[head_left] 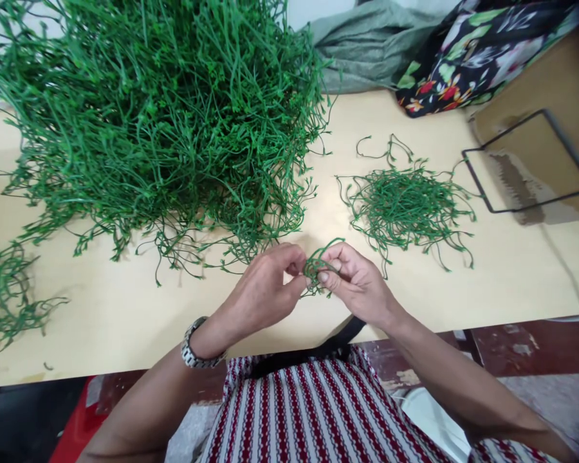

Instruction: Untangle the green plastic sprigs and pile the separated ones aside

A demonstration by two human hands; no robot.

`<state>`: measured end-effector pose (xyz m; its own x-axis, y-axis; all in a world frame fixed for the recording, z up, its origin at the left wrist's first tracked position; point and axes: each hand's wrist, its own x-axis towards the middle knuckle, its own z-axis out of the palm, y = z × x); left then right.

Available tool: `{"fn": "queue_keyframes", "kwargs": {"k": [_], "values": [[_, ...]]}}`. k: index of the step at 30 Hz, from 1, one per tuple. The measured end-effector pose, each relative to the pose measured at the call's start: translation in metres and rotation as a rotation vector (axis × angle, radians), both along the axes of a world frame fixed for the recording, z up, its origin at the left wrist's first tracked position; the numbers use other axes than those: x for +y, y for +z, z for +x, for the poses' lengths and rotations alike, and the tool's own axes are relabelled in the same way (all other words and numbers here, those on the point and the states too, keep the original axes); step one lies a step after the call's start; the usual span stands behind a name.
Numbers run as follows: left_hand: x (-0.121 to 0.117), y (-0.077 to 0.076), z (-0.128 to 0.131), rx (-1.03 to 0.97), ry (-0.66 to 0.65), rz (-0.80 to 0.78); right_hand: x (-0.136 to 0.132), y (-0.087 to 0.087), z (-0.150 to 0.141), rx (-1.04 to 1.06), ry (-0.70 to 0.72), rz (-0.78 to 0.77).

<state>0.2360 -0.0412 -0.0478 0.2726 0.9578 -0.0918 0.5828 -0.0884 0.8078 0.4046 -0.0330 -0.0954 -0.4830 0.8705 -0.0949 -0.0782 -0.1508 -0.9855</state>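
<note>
Both hands meet over the front of a pale wooden table [125,315]. My left hand [265,289], with a metal watch on its wrist, pinches a thin green plastic stem piece [318,263]. My right hand [354,280] grips the same green piece from the other side, fingers curled around it. A huge heap of tangled green plastic stems [154,109] fills the table's back left. A smaller flat pile of the same stems [405,206] lies to the right of my hands.
A small clump of green stems [4,289] lies at the left edge. A grey sack [367,45] and a flowered fabric [477,51] sit at the back right. A black wire frame [525,161] rests on cardboard at the right.
</note>
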Motion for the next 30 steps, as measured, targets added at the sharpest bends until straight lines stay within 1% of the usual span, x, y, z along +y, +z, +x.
{"fn": "queue_keyframes", "kwargs": {"k": [2,5,7,9,12,14,16,19,21,22,25,30], "values": [[-0.004,0.000,0.000,0.009,0.006,-0.034,-0.002,-0.001,-0.002,-0.028,-0.041,0.028],[-0.008,-0.007,0.000,-0.014,0.034,-0.088,-0.005,-0.003,-0.005,-0.090,-0.110,0.103],[-0.009,-0.014,0.002,-0.080,0.107,-0.080,-0.008,-0.005,-0.009,-0.155,-0.165,0.163],[-0.009,-0.018,0.005,-0.203,0.197,-0.086,-0.009,-0.006,-0.012,-0.222,-0.201,0.226],[-0.008,-0.017,0.009,-0.370,0.313,-0.145,-0.010,-0.007,-0.015,-0.268,-0.202,0.313],[-0.006,-0.012,0.009,-0.409,0.349,-0.170,-0.009,-0.006,-0.015,-0.253,-0.160,0.337],[-0.005,-0.007,0.007,-0.422,0.323,-0.213,-0.006,-0.003,-0.013,-0.225,-0.086,0.334],[-0.003,-0.003,0.004,-0.475,0.247,-0.325,0.000,0.002,-0.009,-0.177,0.109,0.297],[-0.003,-0.004,0.003,-0.516,0.237,-0.353,0.004,0.004,-0.008,-0.165,0.199,0.289],[-0.003,-0.005,0.003,-0.525,0.245,-0.347,0.005,0.005,-0.008,-0.174,0.207,0.304],[-0.004,-0.008,0.005,-0.485,0.261,-0.293,0.005,0.005,-0.010,-0.258,0.152,0.378],[-0.007,-0.014,0.004,-0.282,0.239,-0.084,0.005,0.003,-0.011,-0.395,0.095,0.530]]}}
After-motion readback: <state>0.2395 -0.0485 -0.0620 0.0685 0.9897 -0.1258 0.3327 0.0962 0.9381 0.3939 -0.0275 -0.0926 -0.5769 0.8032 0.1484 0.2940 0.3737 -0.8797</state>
